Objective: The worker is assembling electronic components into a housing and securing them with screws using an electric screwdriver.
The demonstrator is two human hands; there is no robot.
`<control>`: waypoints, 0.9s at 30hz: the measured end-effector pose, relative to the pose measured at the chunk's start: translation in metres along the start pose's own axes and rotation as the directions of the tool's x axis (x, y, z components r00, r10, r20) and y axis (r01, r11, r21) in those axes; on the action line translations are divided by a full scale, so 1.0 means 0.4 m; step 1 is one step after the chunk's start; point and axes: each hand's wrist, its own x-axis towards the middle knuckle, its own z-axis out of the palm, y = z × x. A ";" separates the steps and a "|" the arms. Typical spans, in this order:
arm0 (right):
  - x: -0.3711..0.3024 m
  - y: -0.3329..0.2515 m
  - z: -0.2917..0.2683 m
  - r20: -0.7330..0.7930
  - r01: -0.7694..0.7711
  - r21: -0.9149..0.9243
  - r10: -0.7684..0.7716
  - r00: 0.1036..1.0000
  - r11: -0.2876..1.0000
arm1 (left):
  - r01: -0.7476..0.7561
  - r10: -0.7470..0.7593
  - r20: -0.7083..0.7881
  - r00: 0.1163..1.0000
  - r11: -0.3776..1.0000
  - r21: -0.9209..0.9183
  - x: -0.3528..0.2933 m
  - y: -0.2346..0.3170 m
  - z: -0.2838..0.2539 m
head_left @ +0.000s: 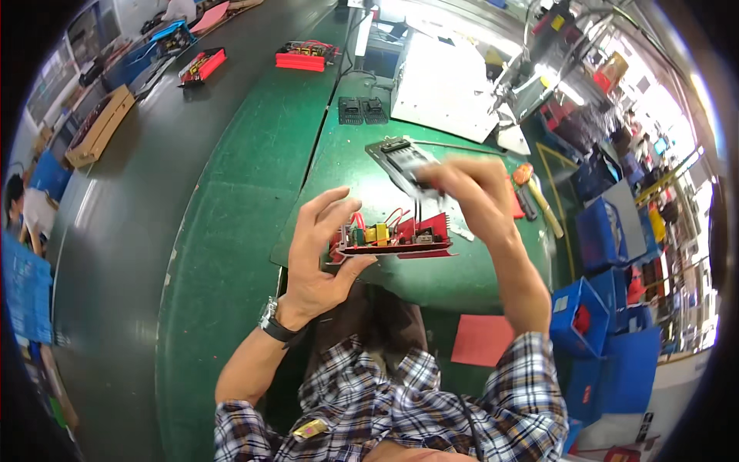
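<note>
Over the green tabletop (231, 223), the left hand (314, 258) is holding a red box (400, 250); the right hand (476, 192) is hovering near, grip unclear.

Red housing (437, 225), green tabletop (239, 192), dark-and-white plaid shirt (354, 389), blue bin (568, 331), pinkish-red sheet (481, 339)
</note>
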 end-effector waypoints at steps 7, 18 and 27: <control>0.001 0.047 -0.073 0.563 -0.263 0.215 0.101 0.820 0.941 | 0.004 0.015 0.104 0.994 0.983 -0.183 0.004 -0.020 -0.028; 0.020 -0.108 -0.091 0.650 -0.069 -0.398 0.335 0.682 0.915 | -0.372 0.271 0.299 0.915 0.855 0.363 0.078 0.042 -0.031; 0.038 -0.083 -0.062 0.726 0.110 -0.423 0.264 0.635 0.899 | -0.375 0.258 0.326 0.909 0.849 0.373 0.046 0.066 -0.050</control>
